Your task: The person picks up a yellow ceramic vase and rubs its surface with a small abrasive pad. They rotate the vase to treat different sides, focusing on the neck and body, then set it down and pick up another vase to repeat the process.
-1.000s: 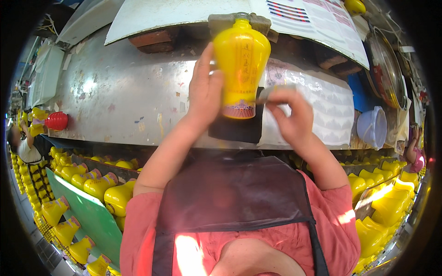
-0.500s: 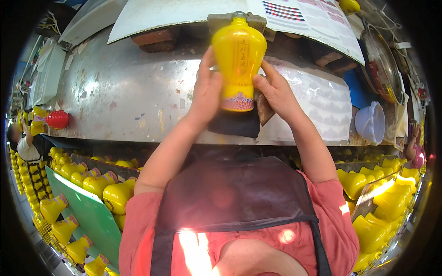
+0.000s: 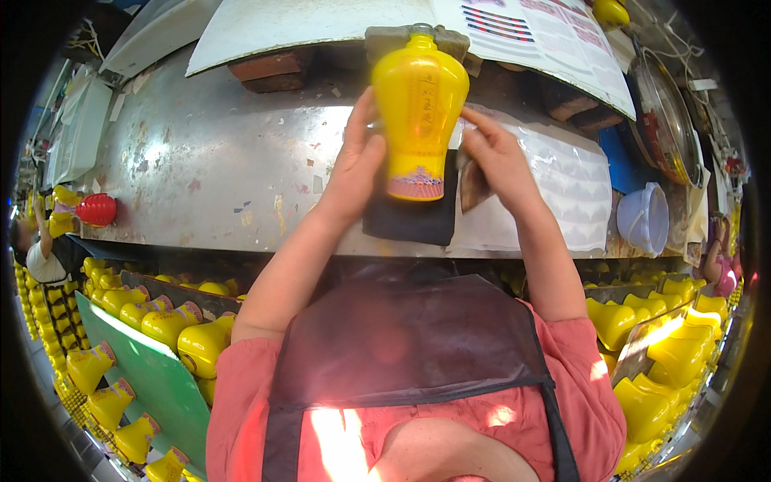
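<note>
A glossy yellow bottle [image 3: 419,112] with a patterned band at its base lies lengthwise ahead of me. Its clear-capped neck rests on a grey notched block [image 3: 385,38], and its base is over a dark cloth pad [image 3: 409,225]. My left hand [image 3: 353,165] curves against the bottle's left side, fingers partly hidden behind it. On the right, my right hand [image 3: 502,161] has its fingers stretched out, a fingertip at the bottle's edge and the thumb apart from it. Below that hand is a brown flat piece [image 3: 475,189]; whether it is held I cannot tell.
A scuffed metal table [image 3: 201,177] carries a patterned white sheet [image 3: 554,193] and a pale bucket [image 3: 642,217] at right. A raised white board [image 3: 321,20] rests on bricks [image 3: 273,68] behind. Yellow bottles [image 3: 205,345] crowd both sides below; two people are at the far edges.
My right hand has drawn slightly right, its thumb coming off the bottle. The brown piece has shifted right with it. The bottle and my left hand have barely moved.
</note>
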